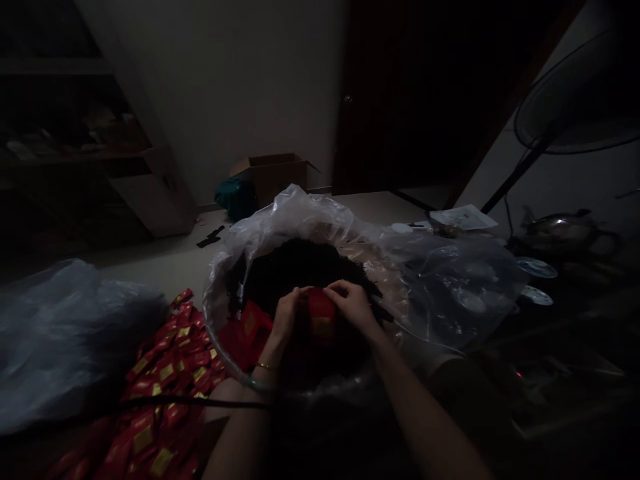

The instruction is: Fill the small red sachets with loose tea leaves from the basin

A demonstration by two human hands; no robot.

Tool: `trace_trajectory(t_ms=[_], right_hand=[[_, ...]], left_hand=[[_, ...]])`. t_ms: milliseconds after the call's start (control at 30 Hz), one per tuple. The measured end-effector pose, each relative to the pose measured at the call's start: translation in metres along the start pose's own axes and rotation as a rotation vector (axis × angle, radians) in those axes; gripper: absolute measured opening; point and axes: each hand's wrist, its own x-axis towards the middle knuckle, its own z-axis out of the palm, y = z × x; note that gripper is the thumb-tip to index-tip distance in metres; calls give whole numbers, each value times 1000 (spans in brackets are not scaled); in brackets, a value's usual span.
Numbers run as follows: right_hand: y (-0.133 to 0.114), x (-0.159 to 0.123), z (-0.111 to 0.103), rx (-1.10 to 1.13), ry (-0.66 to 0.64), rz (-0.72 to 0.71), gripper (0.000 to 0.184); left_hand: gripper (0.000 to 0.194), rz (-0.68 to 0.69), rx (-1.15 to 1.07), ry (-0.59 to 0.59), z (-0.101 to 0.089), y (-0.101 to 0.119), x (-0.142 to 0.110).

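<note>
Both hands are working over a round container [223, 350] lined with clear plastic [300, 210], whose raised, crumpled edge is curving around the far side. The left hand [286, 312] and the right hand [353, 307] are holding a red packet [323, 312] above dark loose material [300, 263], inside the container's rim. The left fingers are closing on its upper left corner and the right fingers are pinching its upper right corner; the dim light is hiding exactly how the fingertips are meeting.

Open room is lying above the dark material, between the hands and the far rim. The left forearm is crossing the near left rim, beside other red packets [253, 327] that are resting inside; the right forearm is passing over the near right side. Outside, a heap of red packets [167, 367] is spreading close to the left rim, next to a big plastic bag [65, 340], and loose clear plastic [460, 287] is sprawling to the right.

The held packet is hanging with its gripped edge uppermost and farther from the wearer, its gold patch [323, 328] sitting lower down. Its long axis is running roughly toward the wearer, with little sideways lean.
</note>
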Motion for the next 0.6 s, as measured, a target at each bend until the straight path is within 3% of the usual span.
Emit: trace_trajectory(t_ms=[133, 267, 333, 400, 467, 533, 600], right_hand=[[-2, 6, -22, 23, 205, 51, 32], [-35, 13, -16, 202, 332, -27, 34], [-62, 14, 2, 419, 236, -81, 35], [-85, 13, 23, 621, -78, -89, 44], [-96, 13, 38, 732, -269, -67, 51], [-91, 13, 46, 764, -294, -28, 51], [-70, 13, 46, 731, -249, 32, 45]], left_hand=[[42, 39, 116, 237, -7, -7, 6], [17, 112, 498, 223, -6, -15, 6], [19, 191, 643, 219, -4, -14, 4], [22, 232, 754, 210, -6, -9, 1], [26, 250, 891, 220, -14, 0, -1], [29, 226, 1090, 285, -27, 10, -2], [33, 142, 1301, 354, -42, 18, -2]])
